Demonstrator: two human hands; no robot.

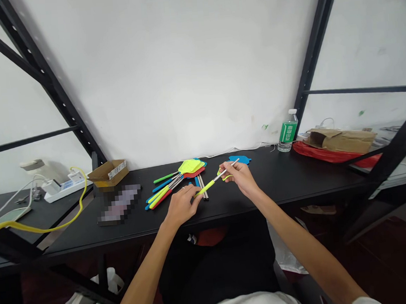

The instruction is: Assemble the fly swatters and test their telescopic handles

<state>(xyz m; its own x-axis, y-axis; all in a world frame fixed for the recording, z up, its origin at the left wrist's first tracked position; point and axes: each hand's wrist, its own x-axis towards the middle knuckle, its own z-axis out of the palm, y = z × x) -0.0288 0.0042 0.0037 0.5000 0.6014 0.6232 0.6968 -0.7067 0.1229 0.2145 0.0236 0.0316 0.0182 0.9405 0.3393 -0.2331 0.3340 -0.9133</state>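
Observation:
My left hand (183, 203) is closed around the yellow grip of a fly swatter handle (207, 187), whose metal rod slants up to the right. My right hand (239, 176) pinches that rod near its far end. A yellow swatter head (224, 174) shows partly at the right fingers; whether it is joined to the rod cannot be made out. Left of my hands lies a pile of fly swatters (190, 166) with yellow, red and blue heads and coloured grips. Loose metal rods (202, 185) lie just behind my left hand. A blue swatter head (240, 160) rests beyond my right hand.
On the black table (282, 178) stand a small open cardboard box (111, 174) and, at right, a water bottle (288, 133). A blurred-out flat object (120, 205) lies at left. A yellow cable (64, 226) crosses near a power strip (65, 188). Black metal posts (52, 84) frame both sides.

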